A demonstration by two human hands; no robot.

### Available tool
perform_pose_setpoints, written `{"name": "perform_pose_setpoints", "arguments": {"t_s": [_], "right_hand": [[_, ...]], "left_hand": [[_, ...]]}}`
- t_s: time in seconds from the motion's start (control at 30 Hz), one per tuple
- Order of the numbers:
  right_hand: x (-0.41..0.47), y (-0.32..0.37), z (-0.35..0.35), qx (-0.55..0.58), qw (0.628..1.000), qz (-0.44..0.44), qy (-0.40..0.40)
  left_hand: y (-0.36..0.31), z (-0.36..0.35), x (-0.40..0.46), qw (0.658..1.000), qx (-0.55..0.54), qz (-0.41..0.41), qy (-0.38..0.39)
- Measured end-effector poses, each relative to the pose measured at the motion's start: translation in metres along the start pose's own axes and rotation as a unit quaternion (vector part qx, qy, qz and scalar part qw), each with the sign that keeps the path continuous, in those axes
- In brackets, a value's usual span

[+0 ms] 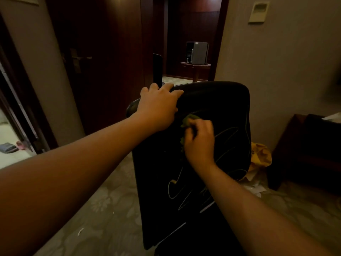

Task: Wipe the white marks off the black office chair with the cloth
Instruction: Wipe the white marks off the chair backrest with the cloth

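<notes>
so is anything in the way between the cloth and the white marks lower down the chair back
Nothing visible. The right hand holds the green cloth against the upper chair back, and the white marks run below and right of it on bare black surface. The left hand holds the top edge, above that path.

Yellow bag (pixel 262 156), dark door (pixel 103 52), slippers (pixel 11 147)

Floor: pale floral carpet (pixel 110 209)
Middle: black office chair (pixel 221 100) stands on it
Right: yellow bag (pixel 261 156), white papers (pixel 255 189), touching
Near left: small white scrap (pixel 80 231)
</notes>
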State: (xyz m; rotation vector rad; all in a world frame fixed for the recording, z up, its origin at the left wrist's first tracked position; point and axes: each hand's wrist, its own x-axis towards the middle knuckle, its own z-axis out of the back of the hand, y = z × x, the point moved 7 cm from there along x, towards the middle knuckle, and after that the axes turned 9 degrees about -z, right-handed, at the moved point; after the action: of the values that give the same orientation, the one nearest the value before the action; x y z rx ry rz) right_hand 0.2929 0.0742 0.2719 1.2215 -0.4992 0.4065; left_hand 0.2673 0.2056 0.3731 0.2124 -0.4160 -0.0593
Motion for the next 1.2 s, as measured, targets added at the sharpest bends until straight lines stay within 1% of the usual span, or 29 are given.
{"name": "perform_pose_setpoints", "arguments": {"t_s": [0.03, 0.07, 0.13, 0.2, 0.27, 0.33, 0.37, 0.43, 0.47, 0.53, 0.6, 0.67, 0.7, 0.73, 0.77, 0.8, 0.87, 0.97, 1.07, 1.1, 1.13, 1.2], "right_hand": [[0.009, -0.008, 0.006, 0.006, 0.999, -0.048, -0.011], [0.014, -0.013, 0.009, 0.006, 0.997, -0.075, -0.023], [0.01, -0.011, 0.006, -0.01, 0.997, -0.067, -0.044], [-0.011, -0.002, -0.007, -0.016, 0.999, -0.007, -0.03], [-0.043, 0.005, -0.023, -0.027, 0.996, 0.075, 0.033], [-0.07, 0.008, -0.03, -0.051, 0.982, 0.155, 0.096], [-0.076, 0.008, -0.029, -0.058, 0.975, 0.179, 0.115], [-0.073, 0.006, -0.025, -0.072, 0.969, 0.199, 0.128], [-0.065, 0.003, -0.023, -0.08, 0.97, 0.198, 0.121], [-0.044, -0.009, -0.013, -0.082, 0.98, 0.161, 0.081], [-0.021, -0.024, 0.002, -0.074, 0.992, 0.092, 0.034], [-0.004, -0.037, 0.014, -0.078, 0.997, 0.012, 0.002], [0.001, -0.039, 0.016, -0.082, 0.997, -0.01, -0.007], [0.001, -0.037, 0.015, -0.082, 0.996, -0.013, -0.012], [-0.002, -0.031, 0.011, -0.079, 0.997, 0.0, -0.01], [-0.01, -0.023, 0.004, -0.073, 0.997, 0.031, 0.001], [-0.037, -0.005, -0.015, -0.071, 0.988, 0.127, 0.053], [-0.072, 0.003, -0.028, -0.088, 0.955, 0.251, 0.128], [-0.075, 0.0, -0.027, -0.129, 0.92, 0.328, 0.169], [-0.069, -0.003, -0.025, -0.142, 0.918, 0.331, 0.169], [-0.059, -0.007, -0.021, -0.151, 0.924, 0.314, 0.156], [-0.028, -0.023, -0.005, -0.156, 0.957, 0.227, 0.09]], "left_hand": [[-0.001, 0.001, 0.0, 1.0, 0.002, 0.001, 0.0], [-0.003, 0.001, 0.0, 1.0, 0.005, 0.001, -0.002], [-0.004, 0.002, 0.0, 1.0, 0.008, 0.003, -0.007], [-0.004, 0.002, 0.0, 1.0, 0.008, 0.002, -0.007], [-0.005, 0.0, -0.001, 1.0, 0.019, -0.008, -0.005], [-0.006, -0.002, -0.002, 0.999, 0.038, -0.016, -0.007], [-0.007, -0.002, -0.004, 0.999, 0.046, -0.024, -0.014], [-0.013, -0.003, -0.01, 0.996, 0.054, -0.065, -0.037], [-0.017, -0.003, -0.015, 0.993, 0.051, -0.094, -0.047], [-0.025, -0.009, -0.031, 0.988, 0.037, -0.138, -0.058], [-0.025, -0.017, -0.053, 0.988, 0.021, -0.134, -0.08], [-0.02, -0.025, -0.073, 0.987, 0.001, -0.112, -0.119], [-0.018, -0.028, -0.08, 0.985, -0.01, -0.105, -0.133], [-0.016, -0.032, -0.083, 0.985, -0.024, -0.101, -0.141], [-0.015, -0.033, -0.083, 0.984, -0.041, -0.099, -0.146], [-0.014, -0.033, -0.081, 0.983, -0.055, -0.096, -0.149], [-0.014, -0.034, -0.076, 0.981, -0.069, -0.095, -0.153], [-0.014, -0.038, -0.073, 0.982, -0.055, -0.093, -0.156], [-0.021, -0.047, -0.072, 0.985, -0.013, -0.087, -0.15], [-0.025, -0.051, -0.071, 0.986, -0.004, -0.084, -0.142], [-0.029, -0.055, -0.07, 0.988, -0.006, -0.08, -0.131], [-0.033, -0.059, -0.068, 0.991, -0.031, -0.063, -0.11]]}}
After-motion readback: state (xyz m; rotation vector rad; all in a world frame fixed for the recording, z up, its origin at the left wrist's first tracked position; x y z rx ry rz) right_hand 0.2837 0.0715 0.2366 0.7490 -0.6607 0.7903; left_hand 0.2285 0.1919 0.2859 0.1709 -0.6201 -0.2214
